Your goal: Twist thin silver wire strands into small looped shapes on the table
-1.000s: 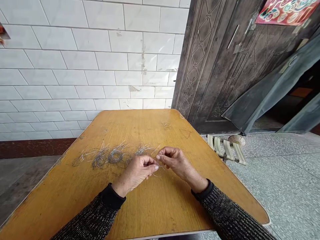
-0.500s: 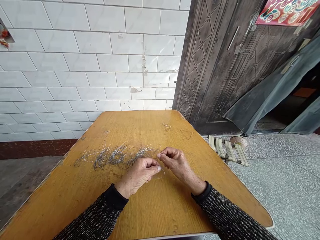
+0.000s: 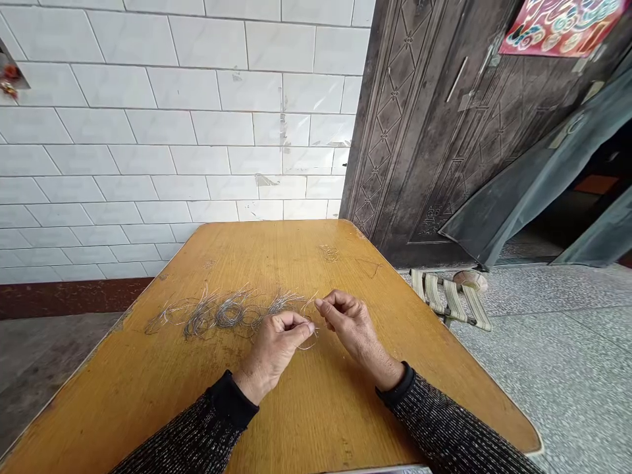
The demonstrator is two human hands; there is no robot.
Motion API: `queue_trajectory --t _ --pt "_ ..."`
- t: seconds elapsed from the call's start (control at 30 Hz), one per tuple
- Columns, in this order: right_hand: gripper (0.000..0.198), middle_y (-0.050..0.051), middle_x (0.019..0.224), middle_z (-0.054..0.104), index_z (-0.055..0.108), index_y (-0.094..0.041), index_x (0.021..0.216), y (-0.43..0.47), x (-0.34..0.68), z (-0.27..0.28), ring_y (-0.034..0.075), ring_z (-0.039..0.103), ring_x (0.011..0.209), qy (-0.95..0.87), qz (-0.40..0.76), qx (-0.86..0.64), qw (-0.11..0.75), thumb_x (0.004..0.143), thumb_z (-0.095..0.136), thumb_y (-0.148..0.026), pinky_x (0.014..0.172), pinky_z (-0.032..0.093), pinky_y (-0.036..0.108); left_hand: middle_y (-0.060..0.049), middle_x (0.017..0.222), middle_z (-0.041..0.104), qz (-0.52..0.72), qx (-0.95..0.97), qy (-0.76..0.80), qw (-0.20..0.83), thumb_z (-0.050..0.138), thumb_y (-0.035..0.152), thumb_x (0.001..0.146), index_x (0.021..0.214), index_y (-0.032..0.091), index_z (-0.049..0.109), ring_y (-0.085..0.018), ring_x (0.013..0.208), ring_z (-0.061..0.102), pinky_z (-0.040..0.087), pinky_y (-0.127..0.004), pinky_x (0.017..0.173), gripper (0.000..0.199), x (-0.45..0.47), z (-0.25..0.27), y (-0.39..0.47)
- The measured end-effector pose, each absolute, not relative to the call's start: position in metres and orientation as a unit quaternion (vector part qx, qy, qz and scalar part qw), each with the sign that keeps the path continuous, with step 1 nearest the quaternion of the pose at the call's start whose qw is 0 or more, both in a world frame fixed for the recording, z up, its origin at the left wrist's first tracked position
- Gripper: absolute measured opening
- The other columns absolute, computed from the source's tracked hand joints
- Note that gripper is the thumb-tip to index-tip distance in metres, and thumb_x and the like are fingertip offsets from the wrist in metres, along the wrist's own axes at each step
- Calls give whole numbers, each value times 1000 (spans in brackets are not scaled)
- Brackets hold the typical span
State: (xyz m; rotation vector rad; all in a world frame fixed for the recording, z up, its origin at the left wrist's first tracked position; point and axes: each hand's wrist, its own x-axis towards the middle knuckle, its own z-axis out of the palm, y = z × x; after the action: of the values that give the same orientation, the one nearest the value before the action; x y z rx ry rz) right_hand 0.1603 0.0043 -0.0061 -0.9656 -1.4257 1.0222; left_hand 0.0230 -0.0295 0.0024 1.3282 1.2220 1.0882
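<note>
My left hand [image 3: 276, 345] is closed in a pinch over the middle of the wooden table, with a thin wire [image 3: 309, 343] curving out below its fingertips. To its right, my right hand [image 3: 348, 322] pinches thumb against forefinger; a fine wire end sticks up beside these fingertips. The two hands are close but apart. Beyond and left of my left hand lie several coiled bundles of thin grey wire [image 3: 230, 313], their loose ends fanning toward the wall. How the wire runs between my hands is too fine to follow.
Small wire loops [image 3: 330, 253] lie near the far right of the table [image 3: 296, 421], and a bent wire [image 3: 370, 268] near its right edge. A white tiled wall [image 3: 207, 125] stands behind. On the right are a dark carved door [image 3: 395, 131] and a low strapped stool [image 3: 449, 296].
My left hand has shifted slightly left and stays pinched. My right hand has moved a little to the right, so the fingertips are slightly farther apart. The view has tilted a little.
</note>
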Motion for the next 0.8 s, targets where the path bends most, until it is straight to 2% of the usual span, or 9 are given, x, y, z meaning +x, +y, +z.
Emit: queue_trajectory --t 0.4,0.63,0.8 --pt "33 -5 49 37 45 -18 55 5 163 -7 8 34 45 -620 385 -410 547 75 57 -43 44 27 22 5 52 41 458 525 507 507 62 38 64 63 16 60 -7 46 27 21 -23 46 22 25 -4 -28" --pt "32 -4 49 39 47 -18 56 1 161 -4 8 35 45 -618 374 -401 563 75 57 -41 44 28 22 5 53 44 428 521 490 552 65 35 62 70 15 62 -7 46 30 22 -23 46 22 24 -6 -26" --pt "33 -5 50 39 47 -18 56 2 159 -5 8 34 44 -611 378 -401 568 74 58 -43 44 29 22 5 55 47 438 516 496 544 65 32 60 67 15 62 -7 47 31 23 -23 47 19 26 1 -29"
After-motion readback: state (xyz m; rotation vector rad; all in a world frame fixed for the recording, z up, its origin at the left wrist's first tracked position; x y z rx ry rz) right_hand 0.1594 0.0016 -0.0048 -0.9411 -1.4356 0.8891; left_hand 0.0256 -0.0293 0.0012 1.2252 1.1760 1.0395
